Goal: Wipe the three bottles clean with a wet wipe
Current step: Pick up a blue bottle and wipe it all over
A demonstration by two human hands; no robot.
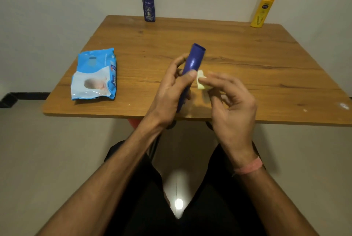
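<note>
From my remote seat I note the left hand (171, 91) wrapped around the lower half of a blue bottle (192, 62), thumb laid across its front and the other fingers (178, 62) curling behind it; I judge this hold is meant to keep the bottle steady above the table (247, 60) so the free upper part is open to wiping. The right hand (232, 100) pinches a small folded pale wet wipe (201, 82) between thumb and fingertips, the other fingers loosely bent, and the wipe sits just beside the bottle's right flank, touching or nearly so; I cannot tell which. The bottle's long axis runs from near the table's front edge up and away from me, tilted slightly right, its broad flat end pointing toward the far wall and its narrow end hidden in the left palm. Two more bottles stand upright at the table's back edge, well apart: a dark blue bottle (148, 2) left of centre and a yellow bottle (262, 11) far right, likely parked there waiting their turn or already done. The wipes pack (94, 75) lies flat at the left, within reach.
</note>
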